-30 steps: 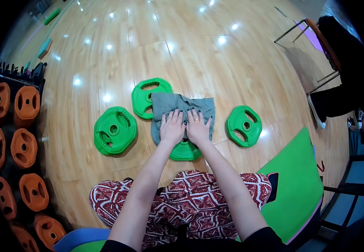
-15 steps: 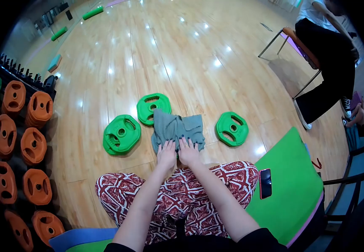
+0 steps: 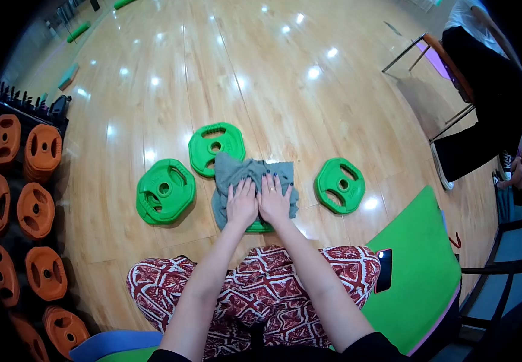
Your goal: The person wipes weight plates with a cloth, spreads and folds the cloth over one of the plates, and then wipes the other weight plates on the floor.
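Observation:
My left hand (image 3: 243, 204) and my right hand (image 3: 275, 199) lie flat, side by side, on a grey cloth (image 3: 228, 168). Their fingers are stretched out and point away from me. Beneath the cloth is a green weight plate (image 3: 259, 227), mostly hidden, with its near edge showing below my palms. A second green plate (image 3: 199, 151) lies just beyond the cloth, partly overlapped by it in view. Another green plate (image 3: 147, 188) rests to the left, and one more green plate (image 3: 354, 192) lies apart on the right.
A rack with several orange plates (image 3: 46, 273) stands at the left. To my right, a phone (image 3: 384, 270) lies on a green mat (image 3: 420, 265). A person in black trousers (image 3: 484, 78) sits on a chair (image 3: 436, 48) at the upper right. Wooden floor (image 3: 273, 90) stretches ahead.
Both hands have slid forward on the cloth, away from my lap, and the near edge of the plate under it now shows more. The view has shifted slightly.

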`<state>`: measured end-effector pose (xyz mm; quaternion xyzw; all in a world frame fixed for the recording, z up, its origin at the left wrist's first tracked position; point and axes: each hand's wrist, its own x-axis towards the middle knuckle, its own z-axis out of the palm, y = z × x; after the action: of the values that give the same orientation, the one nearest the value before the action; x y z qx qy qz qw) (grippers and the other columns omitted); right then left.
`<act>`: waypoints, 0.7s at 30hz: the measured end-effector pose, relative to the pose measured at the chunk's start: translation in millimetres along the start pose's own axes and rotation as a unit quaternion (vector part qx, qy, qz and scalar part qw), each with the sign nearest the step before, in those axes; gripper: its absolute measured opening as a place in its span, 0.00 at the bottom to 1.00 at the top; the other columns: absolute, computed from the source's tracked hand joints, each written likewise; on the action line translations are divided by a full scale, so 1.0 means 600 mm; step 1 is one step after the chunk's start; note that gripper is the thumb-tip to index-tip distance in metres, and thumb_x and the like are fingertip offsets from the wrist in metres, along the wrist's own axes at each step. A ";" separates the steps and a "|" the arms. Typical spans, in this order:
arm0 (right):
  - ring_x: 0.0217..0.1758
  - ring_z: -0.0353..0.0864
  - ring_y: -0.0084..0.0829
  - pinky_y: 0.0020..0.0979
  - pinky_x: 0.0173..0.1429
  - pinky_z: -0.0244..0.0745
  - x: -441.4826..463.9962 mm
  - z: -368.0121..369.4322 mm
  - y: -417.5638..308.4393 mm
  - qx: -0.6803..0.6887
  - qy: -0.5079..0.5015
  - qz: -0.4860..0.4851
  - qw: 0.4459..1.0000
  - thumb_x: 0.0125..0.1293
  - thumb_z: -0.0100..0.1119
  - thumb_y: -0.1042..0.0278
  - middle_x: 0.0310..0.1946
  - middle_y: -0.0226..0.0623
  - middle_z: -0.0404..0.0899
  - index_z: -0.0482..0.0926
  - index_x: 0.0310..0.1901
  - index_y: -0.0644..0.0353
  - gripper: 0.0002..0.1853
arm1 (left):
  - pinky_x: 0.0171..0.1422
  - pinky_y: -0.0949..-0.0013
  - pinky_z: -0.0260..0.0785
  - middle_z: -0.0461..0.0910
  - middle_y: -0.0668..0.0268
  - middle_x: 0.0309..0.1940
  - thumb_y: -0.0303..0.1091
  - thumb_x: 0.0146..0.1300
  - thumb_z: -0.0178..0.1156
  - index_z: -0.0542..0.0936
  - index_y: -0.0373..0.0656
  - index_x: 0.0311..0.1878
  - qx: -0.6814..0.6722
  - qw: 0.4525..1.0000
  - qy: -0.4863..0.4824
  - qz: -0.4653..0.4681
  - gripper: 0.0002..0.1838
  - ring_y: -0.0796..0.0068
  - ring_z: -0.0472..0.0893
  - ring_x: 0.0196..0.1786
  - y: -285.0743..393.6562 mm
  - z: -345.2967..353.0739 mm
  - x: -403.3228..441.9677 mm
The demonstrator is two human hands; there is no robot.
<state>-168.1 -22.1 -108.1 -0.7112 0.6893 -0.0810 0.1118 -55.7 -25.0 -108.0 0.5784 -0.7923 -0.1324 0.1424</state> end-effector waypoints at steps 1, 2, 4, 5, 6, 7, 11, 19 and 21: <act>0.69 0.49 0.36 0.57 0.66 0.38 0.013 0.001 0.002 -0.007 0.014 0.006 1.000 0.62 0.41 0.54 0.65 0.35 0.53 0.56 0.63 0.57 0.28 | 0.67 0.50 0.47 0.64 0.59 0.60 0.35 0.56 0.46 0.68 0.38 0.56 0.009 1.000 0.021 -0.001 0.23 0.64 0.61 0.64 -0.003 0.006 0.014; 0.69 0.49 0.36 0.56 0.66 0.40 0.029 0.000 0.004 -0.001 0.011 0.016 1.000 0.62 0.41 0.55 0.65 0.34 0.53 0.56 0.63 0.57 0.28 | 0.67 0.51 0.46 0.64 0.60 0.60 0.36 0.56 0.46 0.68 0.39 0.56 0.021 0.999 0.045 -0.002 0.24 0.64 0.61 0.63 -0.006 0.010 0.027; 0.69 0.50 0.36 0.55 0.66 0.42 0.058 -0.009 0.008 0.022 -0.021 0.030 0.999 0.62 0.41 0.55 0.65 0.34 0.53 0.56 0.63 0.56 0.28 | 0.67 0.51 0.46 0.63 0.60 0.60 0.36 0.56 0.46 0.67 0.40 0.56 0.004 0.999 0.028 -0.018 0.24 0.65 0.61 0.64 -0.009 0.006 0.054; 0.69 0.50 0.36 0.54 0.66 0.43 0.066 -0.013 0.010 0.043 -0.050 0.042 0.997 0.62 0.40 0.55 0.65 0.34 0.53 0.56 0.63 0.56 0.28 | 0.68 0.52 0.45 0.62 0.61 0.61 0.36 0.56 0.45 0.66 0.40 0.57 -0.014 0.999 0.015 -0.035 0.24 0.65 0.60 0.64 -0.008 0.005 0.062; 0.68 0.50 0.38 0.54 0.65 0.46 0.071 -0.012 0.013 0.043 -0.053 0.038 0.997 0.62 0.41 0.55 0.65 0.37 0.54 0.56 0.63 0.54 0.28 | 0.68 0.52 0.45 0.61 0.62 0.61 0.38 0.58 0.45 0.64 0.41 0.59 -0.008 0.999 -0.009 -0.040 0.25 0.66 0.58 0.65 -0.009 0.003 0.068; 0.68 0.50 0.38 0.54 0.65 0.46 0.073 -0.011 0.010 0.044 -0.053 0.032 0.997 0.62 0.41 0.55 0.65 0.37 0.54 0.56 0.63 0.54 0.28 | 0.68 0.52 0.45 0.61 0.62 0.61 0.38 0.58 0.45 0.64 0.41 0.59 -0.005 0.999 -0.005 -0.045 0.25 0.66 0.58 0.65 -0.008 0.003 0.069; 0.68 0.49 0.40 0.54 0.65 0.47 0.059 -0.016 0.000 0.024 -0.025 0.040 0.999 0.62 0.41 0.54 0.65 0.36 0.54 0.56 0.63 0.52 0.28 | 0.68 0.53 0.45 0.59 0.63 0.63 0.40 0.58 0.45 0.62 0.43 0.60 0.013 0.999 -0.004 -0.049 0.26 0.66 0.55 0.66 -0.002 -0.003 0.057; 0.70 0.44 0.39 0.56 0.67 0.39 -0.041 -0.027 -0.020 -0.023 -0.052 0.030 0.998 0.62 0.39 0.54 0.68 0.32 0.47 0.53 0.65 0.48 0.29 | 0.70 0.53 0.41 0.56 0.67 0.65 0.41 0.58 0.45 0.61 0.47 0.62 0.038 0.997 -0.058 -0.045 0.27 0.66 0.52 0.68 0.017 -0.027 -0.048; 0.70 0.43 0.39 0.55 0.67 0.38 -0.062 -0.027 -0.025 -0.018 -0.100 0.034 0.994 0.62 0.38 0.53 0.68 0.32 0.46 0.52 0.65 0.47 0.29 | 0.70 0.53 0.40 0.56 0.67 0.65 0.41 0.58 0.44 0.61 0.47 0.62 0.035 0.996 -0.069 -0.054 0.27 0.67 0.52 0.68 0.020 -0.024 -0.068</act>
<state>-159.4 14.8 -87.0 -0.6937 0.6999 0.0070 0.1701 -48.9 17.1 -93.0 0.6145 -0.7720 -0.1515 0.0597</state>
